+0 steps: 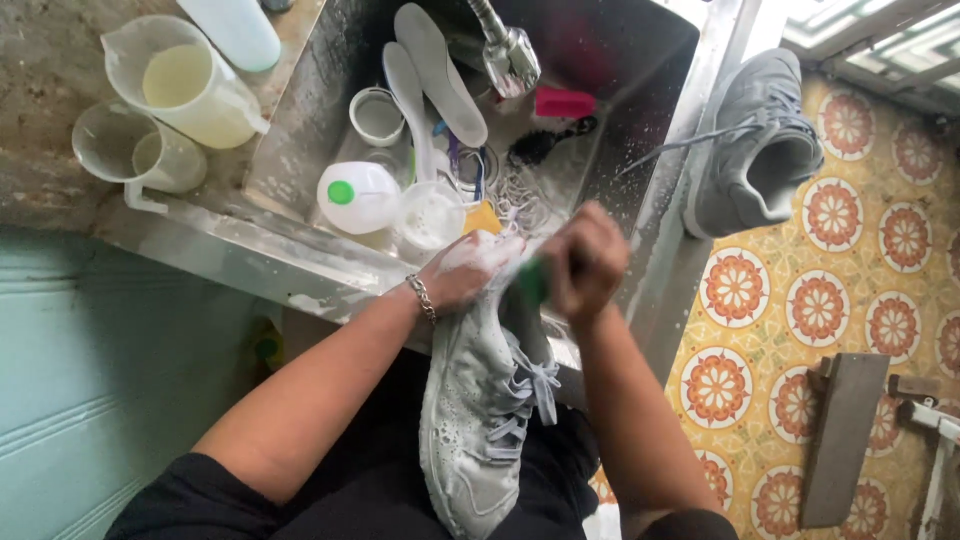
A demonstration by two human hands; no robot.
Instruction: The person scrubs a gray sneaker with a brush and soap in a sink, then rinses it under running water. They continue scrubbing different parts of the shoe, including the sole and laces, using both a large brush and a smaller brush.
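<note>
Near the steel sink (655, 215), a soapy grey sneaker (478, 400) rests against the person's lap, the left hand (465, 270) clamped around its heel end, the right hand (583, 262) fisted on a green brush (532, 282).

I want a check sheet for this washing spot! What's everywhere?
Surface: steel sink, wet, soap-flecked.
Job's things: soapy grey shoe at the sink's edge; green brush.
Clutter: two insoles, cups, white bottle, red bar, black brush in the sink; two jugs on the counter.
Grips: left hand holds the shoe; right hand shut on the brush.
Cables: nothing seen.
Surroundings: second shoe on the sink's rim; patterned floor tiles.
</note>
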